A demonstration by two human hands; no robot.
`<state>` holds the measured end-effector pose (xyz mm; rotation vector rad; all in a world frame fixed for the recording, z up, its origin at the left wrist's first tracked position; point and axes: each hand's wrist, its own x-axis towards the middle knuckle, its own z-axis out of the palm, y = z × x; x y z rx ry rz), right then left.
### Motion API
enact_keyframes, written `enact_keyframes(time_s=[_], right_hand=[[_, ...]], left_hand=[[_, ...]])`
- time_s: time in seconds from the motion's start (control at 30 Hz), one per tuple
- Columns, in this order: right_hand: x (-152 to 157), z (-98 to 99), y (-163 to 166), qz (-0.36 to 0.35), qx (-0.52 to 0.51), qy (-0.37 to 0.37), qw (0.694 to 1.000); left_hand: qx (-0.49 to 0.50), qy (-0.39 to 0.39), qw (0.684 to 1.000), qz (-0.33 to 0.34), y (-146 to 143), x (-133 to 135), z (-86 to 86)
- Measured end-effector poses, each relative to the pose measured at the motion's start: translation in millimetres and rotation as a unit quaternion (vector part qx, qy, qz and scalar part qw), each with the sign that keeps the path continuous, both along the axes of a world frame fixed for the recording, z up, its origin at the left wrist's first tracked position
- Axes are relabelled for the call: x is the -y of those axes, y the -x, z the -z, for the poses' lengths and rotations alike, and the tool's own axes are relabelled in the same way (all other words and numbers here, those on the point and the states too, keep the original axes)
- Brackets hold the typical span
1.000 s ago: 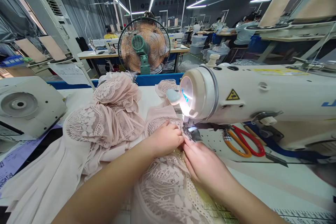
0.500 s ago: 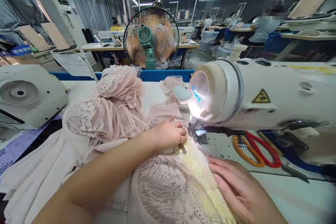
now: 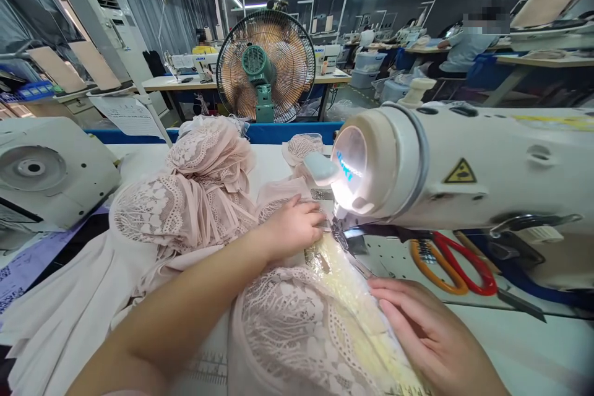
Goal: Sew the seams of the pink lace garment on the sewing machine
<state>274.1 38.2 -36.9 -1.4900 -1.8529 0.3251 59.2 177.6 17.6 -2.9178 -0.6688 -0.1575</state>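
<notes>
A pale pink lace garment [image 3: 288, 334] lies across the sewing table and runs under the presser foot [image 3: 344, 240] of a white sewing machine [image 3: 464, 167]. My left hand [image 3: 293, 226] rests on the lace just left of the needle, fingers curled and pressing the fabric down. My right hand [image 3: 417, 328] lies flat and open on the lit, yellowish strip of lace [image 3: 346, 288] in front of the foot, fingers together and pointing left.
A heap of pink lace pieces [image 3: 195, 192] is piled at the left. Red and orange scissors [image 3: 457, 263] lie under the machine arm. Another machine part [image 3: 46, 173] sits far left. A standing fan [image 3: 265, 65] and other workers' tables are behind.
My right hand has drawn back from the presser foot toward me and now lies flat on the lace. My left hand has slid slightly forward toward the needle.
</notes>
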Motion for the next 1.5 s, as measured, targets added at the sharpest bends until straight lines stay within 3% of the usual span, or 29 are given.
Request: enact_keyframes(time_s=[0.13, 0.27, 0.33, 0.4, 0.47, 0.53, 0.67, 0.77, 0.83, 0.93, 1.0, 1.17, 1.5], right_hand=[[-1, -4.1, 4, 0.034, -0.048, -0.002, 0.998], [0, -6.5, 4, 0.045, -0.060, 0.007, 0.997], [4, -8.6, 8, 0.058, -0.077, 0.022, 0.995], [12, -11.2, 15, 0.092, -0.096, 0.044, 0.990], [23, -13.6, 27, 0.096, -0.103, 0.069, 0.988], [33, -15.8, 40, 0.049, -0.098, 0.081, 0.991], [37, -17.4, 56, -0.069, -0.052, 0.096, 0.992], [27, -14.4, 52, -0.062, -0.021, 0.120, 0.991], [20, -11.3, 44, -0.031, 0.000, 0.135, 0.990], [14, -8.5, 36, -0.017, 0.036, 0.154, 0.987], [13, -9.0, 34, -0.020, 0.060, 0.167, 0.984], [6, -13.4, 31, -0.020, 0.094, 0.164, 0.982], [-9, -10.8, 21, -0.011, 0.126, 0.117, 0.985]], left_hand=[[-0.050, 0.106, 0.992, 0.035, -15, 38, -22.6], [-0.138, 0.238, 0.961, 0.035, -21, 52, -23.9], [-0.060, 0.324, 0.944, 0.011, -16, 45, -18.8], [0.090, 0.407, 0.908, -0.047, -8, 35, -12.1], [0.213, 0.432, 0.867, -0.125, -1, 27, -4.0], [0.260, 0.414, 0.853, -0.184, 3, 23, 4.7], [0.254, 0.344, 0.870, -0.246, 5, 23, 15.0], [0.225, 0.293, 0.891, -0.265, 9, 29, 10.7], [0.173, 0.258, 0.916, -0.252, 13, 36, 4.0], [0.013, 0.165, 0.965, -0.204, 13, 48, -6.2], [-0.076, 0.112, 0.974, -0.180, 9, 55, -10.0], [-0.145, 0.131, 0.959, -0.205, -8, 56, -9.1], [-0.133, 0.185, 0.948, -0.224, -24, 48, -18.2]])
